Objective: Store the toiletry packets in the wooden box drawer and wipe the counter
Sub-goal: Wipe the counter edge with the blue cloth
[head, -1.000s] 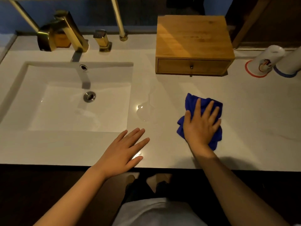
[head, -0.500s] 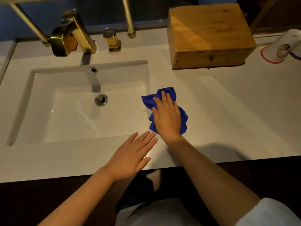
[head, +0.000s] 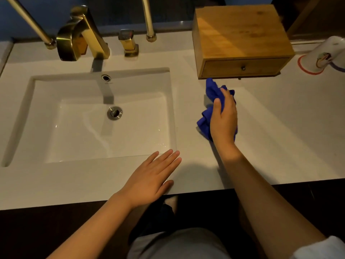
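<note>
The right hand (head: 224,118) grips a blue cloth (head: 210,101) on the white counter (head: 280,137), just in front of the wooden box (head: 240,34). The hand stands on its edge, thumb uppermost and pressed along the cloth, the fingers curled round the far side so that only the back of the hand and the thumb show. The cloth is bunched: one end rises toward the lower left corner of the box and the other spills out to the left below the wrist, touching the counter. The right forearm runs from the lower right corner up to the hand, with a pale sleeve (head: 321,247) at its end. The left hand (head: 151,178) lies flat near the front edge of the counter, well in front and to the left of the box, palm down, fingers straight and close together and pointing toward the cloth, thumb lying out along the counter's edge; it holds nothing. The box sits at the back of the counter, its drawer (head: 242,67) closed with a small dark knob at the middle of its front. No packets show; whether they are inside the drawer cannot be told. Left of the box is the sink (head: 56,118), with a gold tap (head: 84,32) behind it. Below the overflow hole there is small dark lettering, too small to read. Right of the box a white cup (head: 324,55) with a coloured picture stands upside down on a red-rimmed coaster (head: 306,71); the picture is too blurred to make out.
</note>
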